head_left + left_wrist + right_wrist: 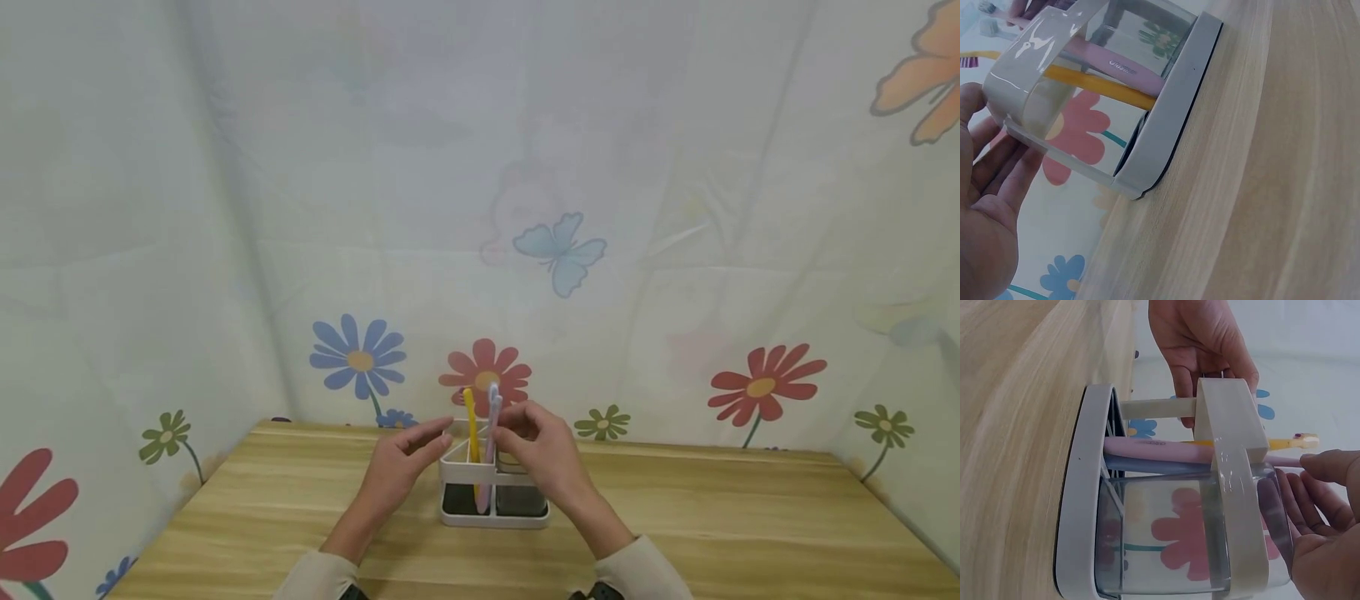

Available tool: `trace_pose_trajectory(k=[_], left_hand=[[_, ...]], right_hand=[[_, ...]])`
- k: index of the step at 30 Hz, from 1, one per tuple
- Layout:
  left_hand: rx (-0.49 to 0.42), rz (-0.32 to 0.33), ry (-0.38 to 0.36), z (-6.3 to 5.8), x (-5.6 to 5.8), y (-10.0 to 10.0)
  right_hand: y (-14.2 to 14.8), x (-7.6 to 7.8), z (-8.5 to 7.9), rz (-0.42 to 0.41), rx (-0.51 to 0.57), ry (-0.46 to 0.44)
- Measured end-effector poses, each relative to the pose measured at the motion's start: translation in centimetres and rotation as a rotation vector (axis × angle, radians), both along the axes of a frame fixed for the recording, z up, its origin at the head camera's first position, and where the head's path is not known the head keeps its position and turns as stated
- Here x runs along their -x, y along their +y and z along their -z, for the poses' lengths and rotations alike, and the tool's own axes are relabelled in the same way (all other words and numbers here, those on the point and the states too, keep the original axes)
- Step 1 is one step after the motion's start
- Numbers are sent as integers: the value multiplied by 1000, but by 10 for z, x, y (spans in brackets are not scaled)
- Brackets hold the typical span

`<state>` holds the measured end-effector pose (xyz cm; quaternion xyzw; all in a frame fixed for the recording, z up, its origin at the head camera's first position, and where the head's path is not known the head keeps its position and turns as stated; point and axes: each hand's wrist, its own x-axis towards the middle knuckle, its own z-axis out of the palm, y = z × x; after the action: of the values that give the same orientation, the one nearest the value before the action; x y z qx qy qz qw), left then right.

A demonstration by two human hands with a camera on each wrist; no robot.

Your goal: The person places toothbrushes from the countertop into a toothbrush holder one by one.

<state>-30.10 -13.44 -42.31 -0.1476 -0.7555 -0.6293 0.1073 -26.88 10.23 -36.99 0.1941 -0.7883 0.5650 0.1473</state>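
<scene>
A white two-tier toothbrush holder (pixel 468 473) stands upright on the wooden table. My left hand (pixel 397 462) grips its upper frame at the left end, thumb on one side and fingers on the other. In the left compartment stand a yellow toothbrush (pixel 473 425), a pink toothbrush (pixel 1160 449) and a blue toothbrush (pixel 1154 465), handles down on the dark base. My right hand (pixel 551 454) pinches the pink toothbrush near its neck, above the frame. Beside the brushes, a clear cup (pixel 1166 575) sits in the right compartment, with the right fingers behind its rim.
The wooden table (pixel 720 517) stretches out to both sides of the holder. Close behind its back edge hangs a pale curtain (pixel 420 208) printed with flowers and butterflies, which also encloses the left and right sides.
</scene>
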Motion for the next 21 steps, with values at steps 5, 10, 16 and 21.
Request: trace_pose_trajectory(k=[5, 10, 16, 21], left_hand=[[4, 0, -5, 0, -1, 0], [11, 1, -4, -1, -1, -2], [32, -8, -6, -2, -2, -3], [86, -31, 15, -3, -5, -5]], right_hand=[[5, 2, -2, -21, 14, -24], [10, 2, -6, -46, 43, -28], [18, 3, -12, -5, 24, 15], [32, -3, -19, 59, -3, 78]])
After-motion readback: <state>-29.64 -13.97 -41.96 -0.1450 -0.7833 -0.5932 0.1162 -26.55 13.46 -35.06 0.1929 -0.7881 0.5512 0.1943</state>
